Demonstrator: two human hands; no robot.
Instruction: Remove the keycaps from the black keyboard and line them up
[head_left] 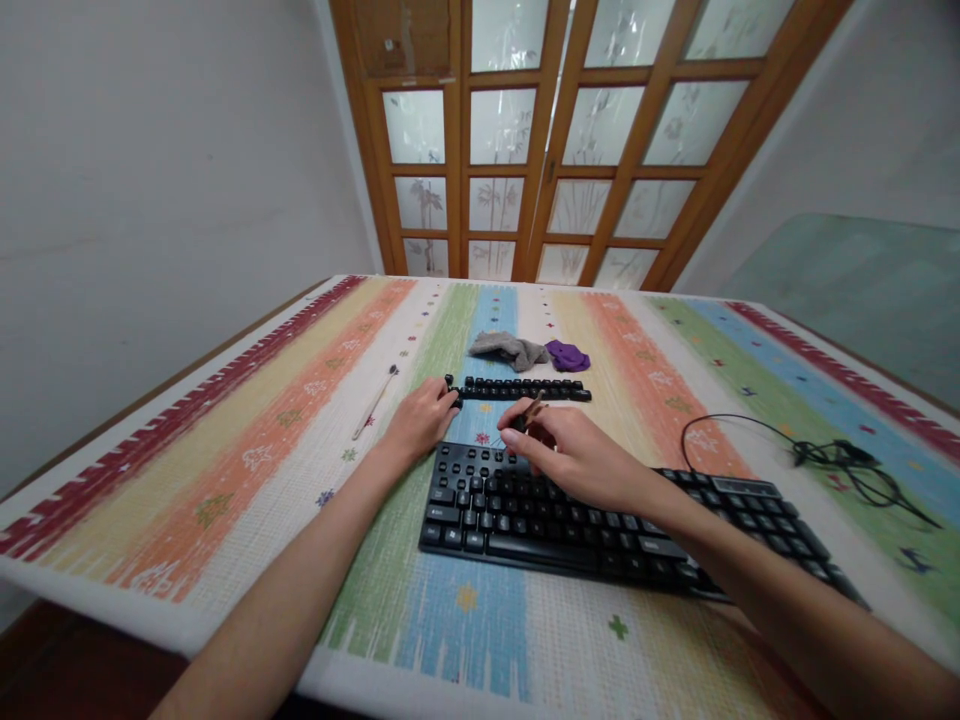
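Observation:
A black keyboard (585, 520) lies on the striped tablecloth, with bare spots among the keys in its upper left part. Beyond it black keycaps (525, 388) stand lined up in rows. My left hand (421, 418) rests at the left end of these rows, fingertips closed around a black keycap (454, 397). Over the keyboard's upper left, my right hand (574, 450) pinches a small keycap puller (525, 418) with thin wires that reach down toward the keys. My fingers partly hide the tool and the keys below.
A grey cloth (508, 349) and a purple cloth (568, 355) lie behind the keycap rows. To the left is a thin brush (375, 402) with a dark head. The keyboard's cable (840, 455) is bundled on the right. Past the table stand wood-framed glass doors (551, 170).

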